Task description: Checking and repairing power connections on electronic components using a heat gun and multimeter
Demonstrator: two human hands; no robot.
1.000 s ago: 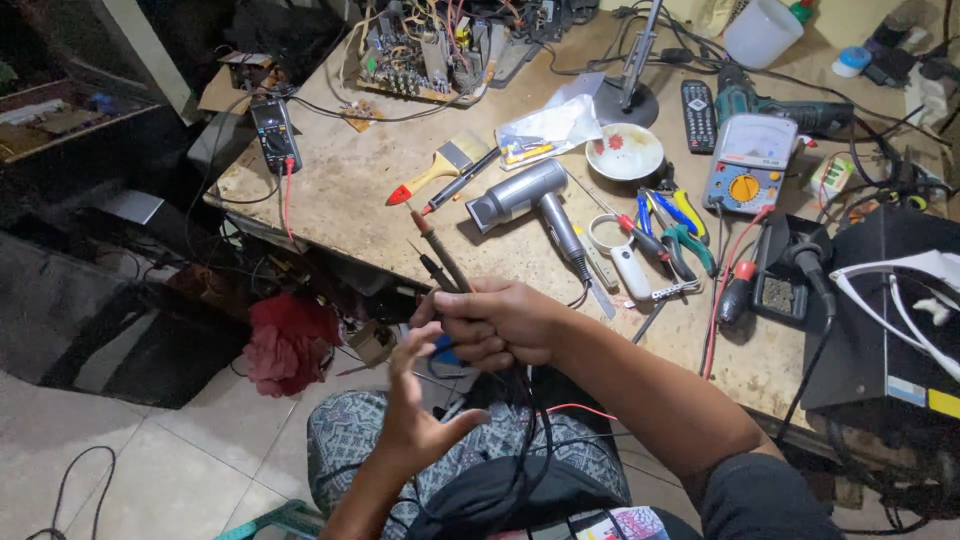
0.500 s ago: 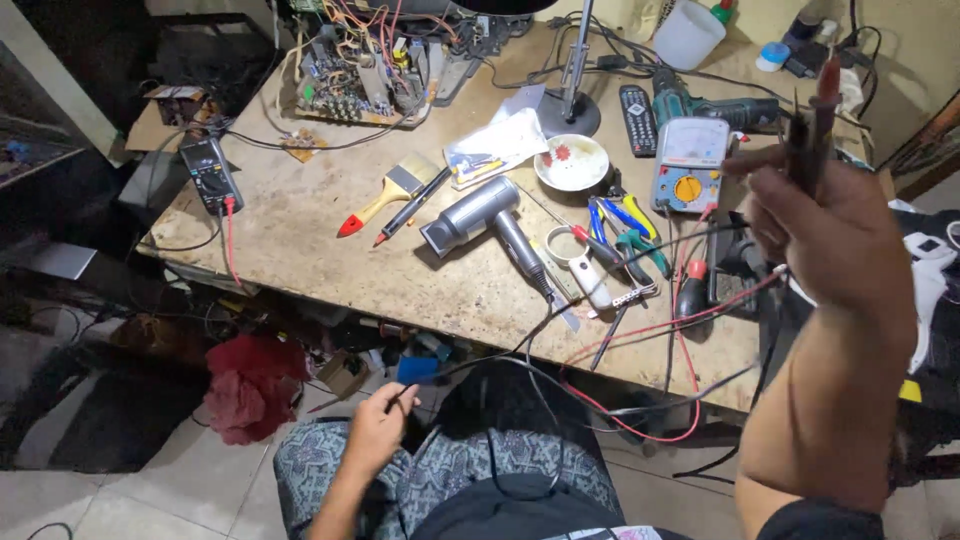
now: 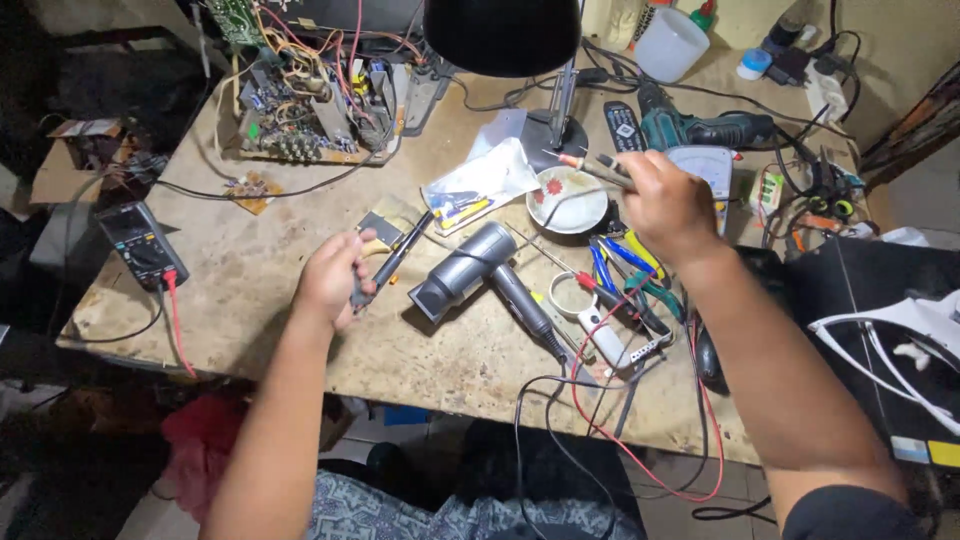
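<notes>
My left hand [image 3: 333,276] is closed around a black pen-shaped tool [image 3: 392,258] lying on the worn workbench [image 3: 250,300], beside a paintbrush [image 3: 385,225]. My right hand [image 3: 665,203] is raised over the bench and grips two thin probes [image 3: 597,168], whose tips point left above a small white bowl [image 3: 567,198]. Red and black leads [image 3: 640,440] trail from that side down over the front edge. A grey hair dryer [image 3: 470,275] lies between my hands.
A black multimeter [image 3: 142,243] sits at the left edge. An open circuit board [image 3: 310,95] is at the back, a lamp [image 3: 505,35] above, a cordless drill [image 3: 700,130] and pliers [image 3: 630,270] to the right. A black box [image 3: 880,340] stands at the right.
My left hand rose from my lap to the bench and closed on the black tool. My right hand moved left and lower with the probes. The view came closer to the bench.
</notes>
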